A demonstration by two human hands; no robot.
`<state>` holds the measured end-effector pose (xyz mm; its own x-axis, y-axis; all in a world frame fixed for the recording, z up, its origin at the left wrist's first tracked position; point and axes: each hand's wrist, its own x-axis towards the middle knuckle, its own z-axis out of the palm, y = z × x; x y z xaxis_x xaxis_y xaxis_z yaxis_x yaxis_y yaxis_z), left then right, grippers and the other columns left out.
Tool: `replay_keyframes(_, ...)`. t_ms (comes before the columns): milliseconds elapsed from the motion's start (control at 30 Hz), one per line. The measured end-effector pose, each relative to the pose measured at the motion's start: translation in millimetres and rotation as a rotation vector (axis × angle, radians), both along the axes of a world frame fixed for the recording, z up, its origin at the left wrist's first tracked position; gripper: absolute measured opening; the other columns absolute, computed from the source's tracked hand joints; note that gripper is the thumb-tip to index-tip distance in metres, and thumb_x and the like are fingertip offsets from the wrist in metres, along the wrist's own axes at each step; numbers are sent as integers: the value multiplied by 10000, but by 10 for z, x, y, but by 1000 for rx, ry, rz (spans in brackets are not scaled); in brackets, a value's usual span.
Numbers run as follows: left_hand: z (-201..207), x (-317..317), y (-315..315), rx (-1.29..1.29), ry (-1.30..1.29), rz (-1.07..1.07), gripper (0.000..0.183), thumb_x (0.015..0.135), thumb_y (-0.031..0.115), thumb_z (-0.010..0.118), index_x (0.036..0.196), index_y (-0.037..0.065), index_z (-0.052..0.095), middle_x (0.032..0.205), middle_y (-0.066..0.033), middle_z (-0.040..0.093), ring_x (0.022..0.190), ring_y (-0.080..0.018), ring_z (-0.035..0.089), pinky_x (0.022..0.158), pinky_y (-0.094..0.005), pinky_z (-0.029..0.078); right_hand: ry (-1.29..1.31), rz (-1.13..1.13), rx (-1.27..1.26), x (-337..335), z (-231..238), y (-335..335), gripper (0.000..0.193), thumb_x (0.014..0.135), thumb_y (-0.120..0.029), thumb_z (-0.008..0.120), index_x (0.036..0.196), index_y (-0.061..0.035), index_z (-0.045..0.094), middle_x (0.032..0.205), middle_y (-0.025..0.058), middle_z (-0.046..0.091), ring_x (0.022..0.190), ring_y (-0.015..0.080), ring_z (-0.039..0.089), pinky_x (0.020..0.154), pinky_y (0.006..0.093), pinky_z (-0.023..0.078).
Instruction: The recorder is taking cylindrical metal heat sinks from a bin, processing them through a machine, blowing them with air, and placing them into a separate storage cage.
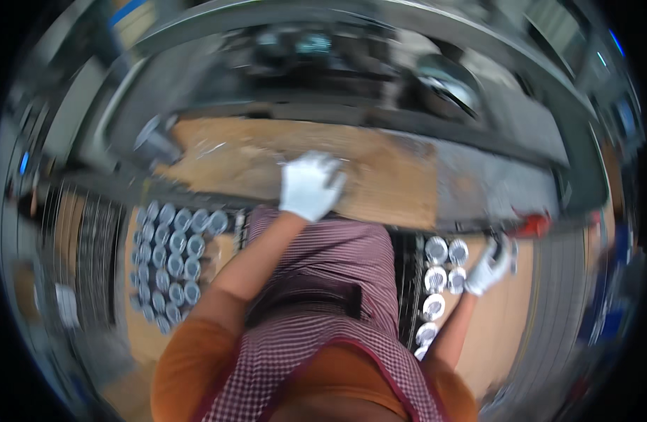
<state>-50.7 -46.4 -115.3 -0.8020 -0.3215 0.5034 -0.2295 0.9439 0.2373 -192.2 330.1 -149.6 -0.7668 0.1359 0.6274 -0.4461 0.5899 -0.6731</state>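
Gloves of white fabric cover both hands. Left hand (pixel 309 186), at the centre of the frame, lies palm down with fingers loosely spread on the worn brown surface (pixel 387 179), its grip released and holding nothing. Right hand (pixel 489 267), lower right, reaches among shiny round metal cans (pixel 436 278) standing in a short column just beside it; blur hides whether its grip has closed on one. A larger block of the same silvery cans (pixel 172 257) stands in close rows at the left, well apart from either hand. A checked maroon apron (pixel 323 295) fills the lower middle between the two groups. A grey metal machine frame (pixel 499 133) curves along the far edge of the surface.
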Motion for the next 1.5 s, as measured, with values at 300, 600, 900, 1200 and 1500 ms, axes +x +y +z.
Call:
replay_keyframes(300, 348, 456, -670, 84, 74, 314, 429, 858, 392, 573, 1189, 121, 610, 1239, -154, 591, 1077, -357, 589, 886, -476, 448, -106, 44, 684, -658, 816, -502, 354, 937, -344, 575, 1041, -25, 688, 975, 166, 694, 834, 316, 657, 741, 405, 500)
replay_keyframes(600, 924, 1844, -2810, 188, -464, 934, 546, 872, 557, 502, 1330, 264, 556, 1335, -74, 571, 1190, -279, 566, 986, -391, 451, -175, -104, 483, -722, 764, -612, 506, 942, -519, 493, 1060, -76, 706, 1011, 151, 700, 863, 337, 662, 740, 397, 498)
replay_keyframes(900, 883, 928, -1550, 83, -254, 569, 284, 864, 333, 601, 1033, 134, 711, 981, -130, 692, 970, -291, 664, 823, -427, 529, -241, -174, 634, -870, 666, -443, 468, 950, -509, 467, 1149, -151, 693, 1089, 93, 697, 918, 308, 665, 793, 370, 499)
replay_keyframes(1200, 363, 1127, -561, 98, 558, 313, 225, 807, 301, 704, 949, 130, 673, 900, -68, 659, 759, -271, 645, 680, -395, 482, -186, -195, 610, -847, 675, -410, 490, 938, -546, 477, 1135, -157, 700, 1073, 91, 699, 896, 306, 664, 782, 368, 503)
replay_keyframes(1500, -1957, 2646, -1377, 802, -352, 1327, 659, 782, 627, 613, 1193, 112, 625, 1150, -159, 654, 1063, -308, 638, 875, -408, 507, -242, -298, 582, -920, 668, -408, 512, 919, -546, 517, 1134, -118, 698, 1097, 71, 702, 921, 276, 671, 806, 349, 496)
